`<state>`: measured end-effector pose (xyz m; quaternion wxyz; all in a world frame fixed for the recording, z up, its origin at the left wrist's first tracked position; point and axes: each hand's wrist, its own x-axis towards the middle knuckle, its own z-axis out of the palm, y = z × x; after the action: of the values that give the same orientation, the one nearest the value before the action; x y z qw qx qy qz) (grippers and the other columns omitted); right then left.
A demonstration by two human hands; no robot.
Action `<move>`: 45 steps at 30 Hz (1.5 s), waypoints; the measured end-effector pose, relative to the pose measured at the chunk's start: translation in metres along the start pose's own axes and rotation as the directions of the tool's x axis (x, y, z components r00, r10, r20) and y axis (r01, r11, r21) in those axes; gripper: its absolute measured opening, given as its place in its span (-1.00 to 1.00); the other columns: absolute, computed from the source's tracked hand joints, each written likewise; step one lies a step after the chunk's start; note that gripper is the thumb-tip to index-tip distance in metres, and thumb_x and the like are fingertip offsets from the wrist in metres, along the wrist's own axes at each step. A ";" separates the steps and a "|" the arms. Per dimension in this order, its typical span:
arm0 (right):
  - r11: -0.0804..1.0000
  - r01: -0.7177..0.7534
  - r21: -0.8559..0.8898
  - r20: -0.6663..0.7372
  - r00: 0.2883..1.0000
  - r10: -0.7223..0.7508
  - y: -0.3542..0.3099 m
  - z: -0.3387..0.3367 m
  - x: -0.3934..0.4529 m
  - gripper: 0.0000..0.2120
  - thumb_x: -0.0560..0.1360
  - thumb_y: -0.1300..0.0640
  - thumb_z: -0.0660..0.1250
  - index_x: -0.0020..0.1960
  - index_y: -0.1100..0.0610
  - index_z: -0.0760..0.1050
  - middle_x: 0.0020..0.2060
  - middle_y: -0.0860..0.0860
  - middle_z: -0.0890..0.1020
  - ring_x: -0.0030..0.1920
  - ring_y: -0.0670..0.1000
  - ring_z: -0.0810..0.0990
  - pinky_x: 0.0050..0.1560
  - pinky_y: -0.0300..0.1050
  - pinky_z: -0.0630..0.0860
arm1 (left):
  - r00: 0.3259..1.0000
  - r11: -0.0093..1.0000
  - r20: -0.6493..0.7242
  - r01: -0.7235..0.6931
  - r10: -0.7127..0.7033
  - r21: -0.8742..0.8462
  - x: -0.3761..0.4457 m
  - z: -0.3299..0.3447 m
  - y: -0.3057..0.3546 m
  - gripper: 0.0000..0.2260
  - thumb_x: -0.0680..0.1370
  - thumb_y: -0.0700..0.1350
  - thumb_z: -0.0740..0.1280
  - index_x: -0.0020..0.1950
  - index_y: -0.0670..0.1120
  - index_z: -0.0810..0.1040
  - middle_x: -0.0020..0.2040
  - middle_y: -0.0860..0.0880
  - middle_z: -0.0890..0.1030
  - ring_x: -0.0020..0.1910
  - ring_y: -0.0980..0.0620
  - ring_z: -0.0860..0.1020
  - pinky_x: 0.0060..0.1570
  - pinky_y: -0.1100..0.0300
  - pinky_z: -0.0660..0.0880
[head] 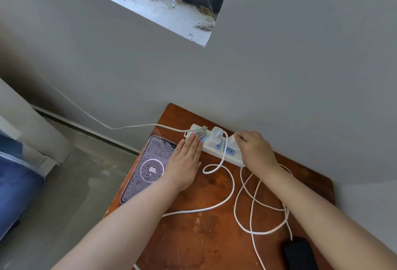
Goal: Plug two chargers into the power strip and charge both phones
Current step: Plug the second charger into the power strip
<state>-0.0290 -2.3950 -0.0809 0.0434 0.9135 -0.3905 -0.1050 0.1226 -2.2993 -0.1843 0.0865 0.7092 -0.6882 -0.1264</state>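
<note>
1 head-worn view, steeply down and forward, close over wooden table (214,237), wall behind

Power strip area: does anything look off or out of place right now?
Nothing damaged or spilled. The power strip lies slanted against the wall, and loose white cables tangle in overlapping loops on the table. The dark phone sits at the table's near edge.

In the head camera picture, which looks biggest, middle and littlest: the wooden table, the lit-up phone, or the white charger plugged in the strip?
1. Wooden table, by far the biggest.
2. Lit-up phone.
3. White charger, the littlest, though it sits a bit farther from the camera.
</note>
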 end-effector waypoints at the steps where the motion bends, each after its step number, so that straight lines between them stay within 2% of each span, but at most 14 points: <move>1: 1.000 0.003 0.007 0.013 1.000 -0.003 -0.002 -0.002 -0.001 -0.57 0.37 0.42 0.36 0.22 0.37 0.40 0.07 0.29 0.58 0.04 0.28 0.54 -0.03 0.04 0.56 | 1.000 1.000 -0.002 -0.001 0.001 0.000 0.000 0.000 0.000 -0.50 0.63 0.00 -0.10 0.45 -0.14 -0.27 0.52 -0.11 -0.19 0.32 0.01 -0.41 0.31 0.13 -0.40; 5: 0.999 0.045 -0.027 -0.007 0.999 -0.045 -0.016 -0.007 0.001 -0.59 0.12 0.48 0.51 -0.05 0.41 0.55 -0.19 0.29 0.66 -0.26 0.27 0.61 -0.34 0.00 0.60 | 1.000 1.000 -0.001 -0.004 0.004 -0.014 0.000 -0.001 0.002 -0.51 0.64 -0.01 -0.09 0.46 -0.14 -0.25 0.52 -0.11 -0.19 0.32 0.00 -0.41 0.31 0.14 -0.40; 9: 1.000 0.012 0.009 0.007 1.000 -0.012 -0.017 -0.001 0.007 -0.61 0.48 0.35 0.20 0.30 0.30 0.31 0.20 0.19 0.51 0.12 0.19 0.46 0.04 -0.03 0.49 | 1.000 1.000 0.000 0.002 -0.002 -0.005 0.000 -0.001 0.002 -0.51 0.64 -0.01 -0.11 0.46 -0.15 -0.26 0.52 -0.11 -0.19 0.33 0.04 -0.40 0.31 0.13 -0.40; 14: 1.000 -0.001 0.018 -0.008 1.000 0.002 -0.014 -0.001 0.007 -0.61 0.48 0.37 0.21 0.31 0.34 0.31 0.19 0.23 0.52 0.11 0.23 0.48 0.03 -0.02 0.50 | 1.000 1.000 0.007 0.017 -0.017 0.002 0.001 -0.002 0.003 -0.51 0.64 0.00 -0.12 0.45 -0.14 -0.27 0.52 -0.11 -0.20 0.43 -0.01 -0.34 0.32 0.11 -0.40; 19: 1.000 -0.011 0.026 0.004 1.000 0.011 -0.021 -0.002 0.002 -0.65 0.31 0.46 0.38 0.10 0.43 0.48 -0.04 0.33 0.62 -0.10 0.32 0.57 -0.20 0.05 0.58 | 1.000 1.000 0.021 0.016 -0.016 0.015 0.000 -0.004 0.003 -0.51 0.64 -0.01 -0.11 0.47 -0.16 -0.24 0.52 -0.13 -0.18 0.48 -0.06 -0.26 0.33 0.10 -0.38; 22: 0.999 -0.036 -0.004 0.020 0.999 0.036 -0.024 -0.001 -0.004 -0.57 0.05 0.48 0.54 -0.09 0.41 0.57 -0.26 0.28 0.67 -0.34 0.26 0.62 -0.48 -0.02 0.59 | 0.999 1.000 0.032 0.008 -0.009 0.029 0.000 -0.004 0.003 -0.51 0.64 -0.01 -0.11 0.46 -0.16 -0.25 0.53 -0.13 -0.17 0.48 -0.06 -0.25 0.34 0.10 -0.38; 23: 0.999 -0.035 0.001 0.005 0.999 0.035 -0.023 -0.001 -0.004 -0.57 0.04 0.49 0.54 -0.11 0.42 0.57 -0.27 0.29 0.67 -0.35 0.27 0.62 -0.49 0.00 0.59 | 1.000 0.999 0.028 0.012 -0.013 0.034 0.001 -0.004 0.002 -0.51 0.64 -0.01 -0.11 0.46 -0.16 -0.25 0.53 -0.13 -0.17 0.48 -0.06 -0.25 0.34 0.10 -0.37; 26: 0.997 -0.044 0.059 0.015 0.999 0.043 -0.022 0.003 -0.001 -0.61 0.25 0.52 0.40 0.07 0.47 0.47 -0.07 0.37 0.62 -0.14 0.37 0.58 -0.24 0.14 0.60 | 0.999 0.998 0.045 0.006 -0.008 0.055 0.001 -0.006 0.002 -0.51 0.64 -0.01 -0.10 0.46 -0.15 -0.24 0.53 -0.12 -0.17 0.48 -0.05 -0.25 0.34 0.10 -0.37; 28: 0.998 -0.041 0.056 0.015 0.999 0.040 -0.020 0.006 0.001 -0.60 0.40 0.46 0.27 0.23 0.42 0.36 0.13 0.32 0.54 0.05 0.32 0.51 -0.04 0.11 0.53 | 0.999 0.998 0.050 0.015 -0.018 0.065 0.002 -0.006 0.002 -0.51 0.64 -0.01 -0.10 0.47 -0.15 -0.24 0.53 -0.12 -0.17 0.49 -0.06 -0.24 0.34 0.10 -0.36; 30: 0.998 -0.033 0.044 0.007 0.999 0.033 -0.018 0.010 0.003 -0.59 0.47 0.40 0.17 0.32 0.33 0.28 0.23 0.22 0.47 0.13 0.23 0.45 0.02 0.03 0.47 | 0.998 0.997 0.068 0.007 -0.013 0.080 0.003 -0.010 0.002 -0.51 0.63 -0.01 -0.10 0.47 -0.15 -0.23 0.53 -0.12 -0.16 0.49 -0.06 -0.22 0.33 0.10 -0.35; 35: 0.974 -0.163 0.157 0.023 0.987 0.162 -0.022 0.011 0.006 -0.68 0.46 0.35 0.20 0.20 0.26 0.43 0.13 0.16 0.54 0.09 0.15 0.48 0.00 -0.04 0.46 | 0.987 0.996 0.162 -0.010 -0.005 0.091 0.001 -0.023 0.000 -0.53 0.64 -0.05 -0.08 0.49 -0.12 -0.19 0.53 -0.10 -0.16 0.49 -0.04 -0.21 0.43 0.06 -0.25; 38: 0.892 -0.214 0.398 -0.001 0.972 0.234 -0.023 0.007 -0.004 -0.61 0.50 0.29 0.18 0.32 0.19 0.34 0.34 0.11 0.41 0.30 0.12 0.37 0.24 -0.06 0.37 | 0.985 0.997 0.174 -0.028 0.015 0.071 -0.006 -0.033 0.001 -0.54 0.63 -0.10 -0.07 0.49 -0.12 -0.16 0.53 -0.10 -0.14 0.50 -0.04 -0.19 0.45 0.04 -0.20; 41: 0.816 -0.226 0.532 -0.073 0.948 0.310 -0.024 0.004 -0.034 -0.58 0.54 0.21 0.16 0.39 0.14 0.23 0.44 0.09 0.25 0.39 0.11 0.28 0.33 -0.03 0.29 | 0.992 0.998 0.107 -0.066 0.066 0.003 -0.026 -0.041 0.006 -0.53 0.63 -0.10 -0.02 0.50 -0.11 -0.11 0.54 -0.11 -0.07 0.51 -0.06 -0.12 0.46 0.03 -0.11; 45: 0.742 -0.325 0.586 -0.185 0.838 0.513 -0.022 0.017 -0.104 -0.63 0.52 0.23 0.22 0.32 0.23 0.34 0.32 0.19 0.43 0.32 0.17 0.39 0.27 0.02 0.37 | 0.987 0.967 -0.013 -0.158 0.158 -0.200 -0.065 -0.039 0.017 -0.56 0.60 -0.12 0.11 0.47 -0.13 0.12 0.50 -0.14 0.13 0.49 -0.09 0.05 0.44 0.02 0.02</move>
<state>-0.0872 -2.3051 -0.0846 -0.1227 0.7790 -0.5889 0.1769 0.1163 -2.2374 -0.1380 0.1660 0.6396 -0.7264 -0.1890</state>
